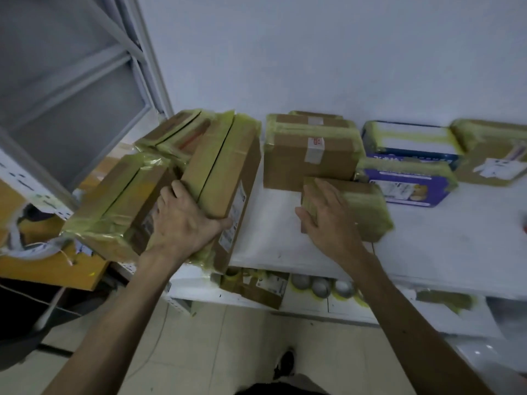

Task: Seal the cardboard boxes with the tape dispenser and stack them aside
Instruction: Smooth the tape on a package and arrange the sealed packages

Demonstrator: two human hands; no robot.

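Note:
A long taped cardboard box leans on the left edge of the white table. My left hand grips its near end, thumb on the labelled side and fingers between it and a second taped box to the left. A small box wrapped in yellowish tape lies on the table. My right hand lies flat on it with spread fingers and thumb at its left end. No tape dispenser shows clearly.
More taped boxes stand along the wall: a brown box, a blue-and-white carton, a purple carton and a box at far right. Tape rolls and a small box sit on the shelf below. A metal rack stands left.

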